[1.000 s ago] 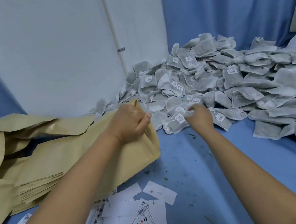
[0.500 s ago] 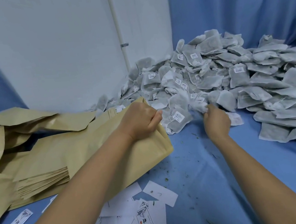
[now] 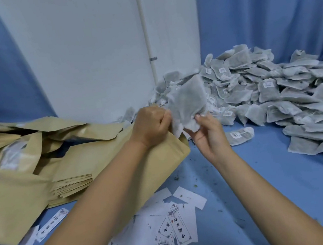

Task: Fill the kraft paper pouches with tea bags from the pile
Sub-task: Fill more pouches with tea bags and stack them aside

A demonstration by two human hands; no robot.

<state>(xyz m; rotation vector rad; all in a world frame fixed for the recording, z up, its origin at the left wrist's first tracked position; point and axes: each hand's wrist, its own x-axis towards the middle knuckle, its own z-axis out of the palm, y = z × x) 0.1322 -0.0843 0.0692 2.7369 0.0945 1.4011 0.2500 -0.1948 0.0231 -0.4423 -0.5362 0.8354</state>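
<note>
Since the earlier frame the right hand [image 3: 209, 136] has come off the pile [image 3: 278, 93] and risen with a clutch of tea bags [image 3: 187, 103], which it now holds at the mouth of the kraft pouch [image 3: 163, 164]. Far left, spare flat pouches [image 3: 73, 185] lie stacked on the blue table [image 3: 269, 168]. The left hand [image 3: 152, 124] is curled on the pouch's upper edge, pinching it; the pouch lies slanted beneath that forearm. The right hand's fingers are closed round the lower ends of the tea bags, which brush the left knuckles. One stray bag [image 3: 241, 135] lies just beside the pile. The step in hand looks like loading. Next, the bags need tipping down and sliding into the opening, with the left hand spreading the mouth wide enough.
</note>
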